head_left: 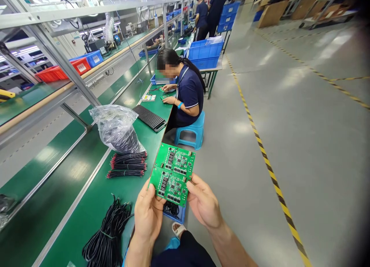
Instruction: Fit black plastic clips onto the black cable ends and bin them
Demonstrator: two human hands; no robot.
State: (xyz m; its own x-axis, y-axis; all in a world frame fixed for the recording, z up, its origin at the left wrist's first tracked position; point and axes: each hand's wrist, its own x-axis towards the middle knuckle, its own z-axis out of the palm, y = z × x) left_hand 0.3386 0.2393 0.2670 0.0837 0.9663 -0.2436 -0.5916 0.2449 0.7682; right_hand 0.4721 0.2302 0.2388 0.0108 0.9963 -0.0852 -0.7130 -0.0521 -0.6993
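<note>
A green circuit board panel (pixel 172 174) made of two joined boards, each with a black digit display and small chips, is held up in front of me, tilted toward my face. My left hand (pixel 148 207) grips its left edge with the thumb on top. On the lower right edge, my right hand (pixel 204 199) pinches it the same way. Below the panel, partly hidden by it, a blue bin (pixel 181 215) holds black cables. A thick coil of black cable (pixel 106 234) lies on the green bench beside my left hand.
Bundles of red-tipped black wires (pixel 128 164) and a clear plastic bag (pixel 115 128) of dark parts lie on the bench (pixel 83 205). Farther along are a black slotted tray (pixel 150 117) and a seated co-worker (pixel 190 85) on a blue stool (pixel 190 132). A metal frame (pixel 66 62) borders the left.
</note>
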